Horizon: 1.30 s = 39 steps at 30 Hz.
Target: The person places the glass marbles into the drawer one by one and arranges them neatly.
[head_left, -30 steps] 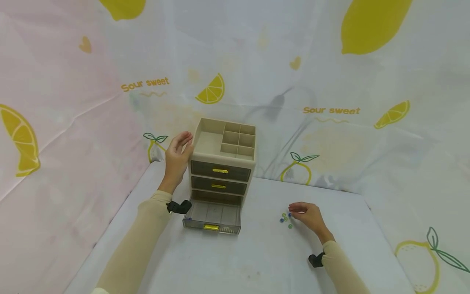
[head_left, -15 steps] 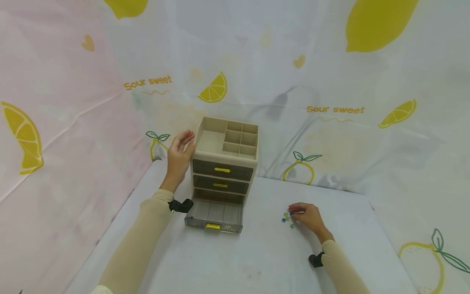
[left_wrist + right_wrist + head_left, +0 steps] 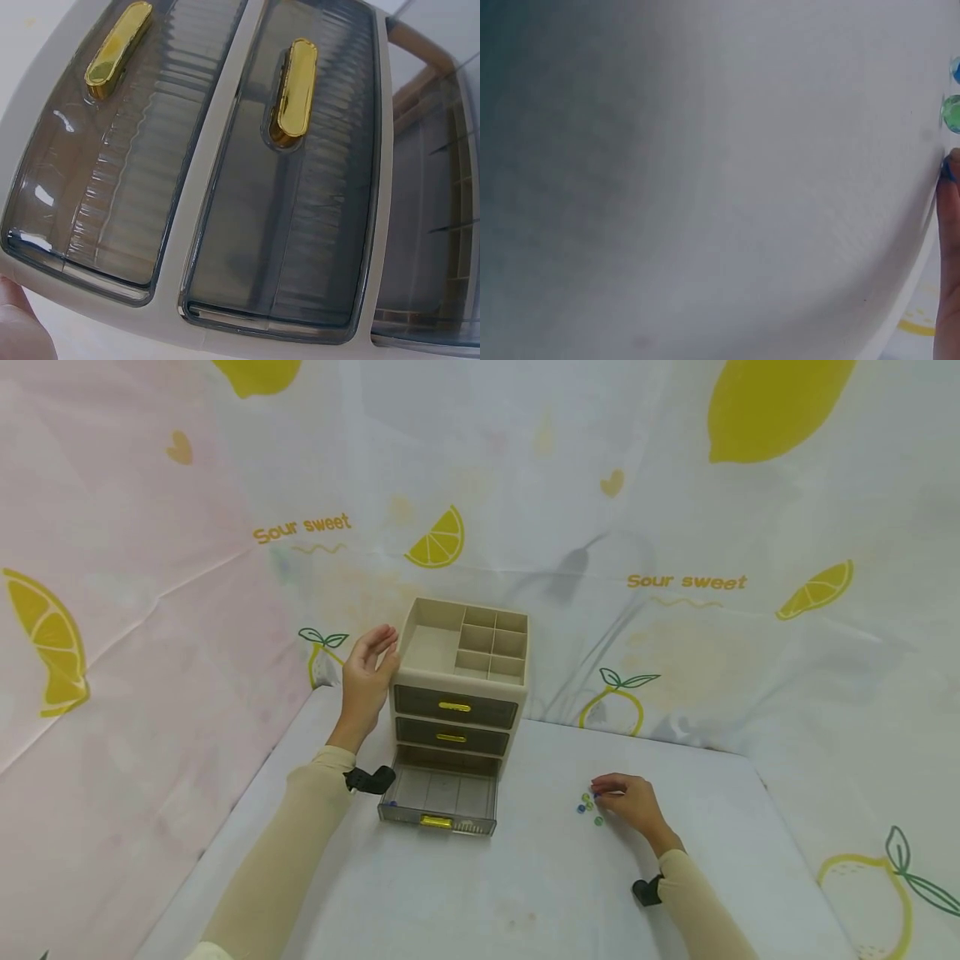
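A blue marble (image 3: 948,171) was pinched in the right hand (image 3: 632,800)

A pale backdrop (image 3: 480,452) printed with lemons and the words "Sour sweet" rose behind a white worktop (image 3: 555,893). On the worktop stood a beige drawer box (image 3: 459,681), upright, its top divided into one wide compartment and six small ones. Its two upper drawers were in; the smoky bottom drawer (image 3: 442,789) was pulled out toward the person.

The left hand (image 3: 366,681) rested at the box's upper left side, its grip loose, the fingers lying along the wall rather than wrapped round it. The right hand was down on the worktop, right of the box and well apart from it; its grip was nearly closed, thumb and fingertips on the blue marble.

Each wrist wore a black camera (image 3: 371,779). Each drawer had a gold handle (image 3: 454,707). Smallest were the loose marbles (image 3: 589,806): three green and one blue just beside the right fingertips, plus a blue one (image 3: 393,804) in the bottom drawer's front left corner.
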Each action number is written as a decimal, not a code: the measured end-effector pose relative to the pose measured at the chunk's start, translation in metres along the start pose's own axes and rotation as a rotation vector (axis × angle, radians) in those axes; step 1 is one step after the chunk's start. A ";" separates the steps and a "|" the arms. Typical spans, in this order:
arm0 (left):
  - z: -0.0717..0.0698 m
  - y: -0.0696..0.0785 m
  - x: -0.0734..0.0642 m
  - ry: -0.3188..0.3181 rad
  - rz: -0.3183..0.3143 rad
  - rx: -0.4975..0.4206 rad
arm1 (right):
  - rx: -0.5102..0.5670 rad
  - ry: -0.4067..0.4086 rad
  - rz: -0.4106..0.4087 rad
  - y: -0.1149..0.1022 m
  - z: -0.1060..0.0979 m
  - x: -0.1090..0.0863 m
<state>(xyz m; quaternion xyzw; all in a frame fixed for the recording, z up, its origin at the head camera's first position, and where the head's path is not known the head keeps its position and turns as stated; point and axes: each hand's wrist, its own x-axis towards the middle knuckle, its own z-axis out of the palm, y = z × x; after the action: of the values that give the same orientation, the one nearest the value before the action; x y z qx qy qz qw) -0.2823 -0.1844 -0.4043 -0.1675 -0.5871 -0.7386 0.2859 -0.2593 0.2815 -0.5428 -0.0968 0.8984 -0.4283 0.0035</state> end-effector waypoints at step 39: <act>-0.002 -0.003 0.001 0.000 0.000 0.008 | 0.216 -0.055 -0.212 -0.081 0.007 -0.002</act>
<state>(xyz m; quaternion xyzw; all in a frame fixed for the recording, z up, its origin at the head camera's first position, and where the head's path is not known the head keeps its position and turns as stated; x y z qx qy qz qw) -0.2847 -0.1857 -0.4066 -0.1662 -0.5901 -0.7362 0.2866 -0.2427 0.2267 -0.4848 -0.2019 0.8313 -0.5178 -0.0067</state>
